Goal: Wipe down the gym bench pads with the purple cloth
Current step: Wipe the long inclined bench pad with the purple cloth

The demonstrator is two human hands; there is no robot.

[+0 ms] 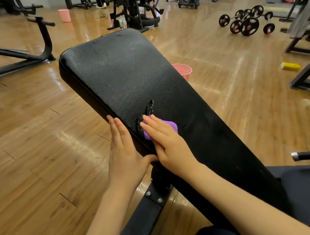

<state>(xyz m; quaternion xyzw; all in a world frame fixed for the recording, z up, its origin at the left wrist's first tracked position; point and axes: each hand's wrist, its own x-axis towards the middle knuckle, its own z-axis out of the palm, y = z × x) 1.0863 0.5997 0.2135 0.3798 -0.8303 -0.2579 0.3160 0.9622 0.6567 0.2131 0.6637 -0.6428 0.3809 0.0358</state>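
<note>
The right hand [166,140] presses flat, fingers straight, on the purple cloth [168,125] against the tilted bench pad [122,71] beside a tear [146,110], while the left hand [124,153], fingers straight, rests along the pad's left edge, apparently to steady it.

A long black padded desk [121,69] slants over the wooden floor [23,159]; a purple cloth [168,124] lies near its left edge.

Bench pad [122,71]: we note black, pebbled grain.
Cloth [168,124]: purple.
Floor [30,138]: brown wood planks.
Buckets [184,70]: we record pink.
Box [290,66]: yellow.
</note>
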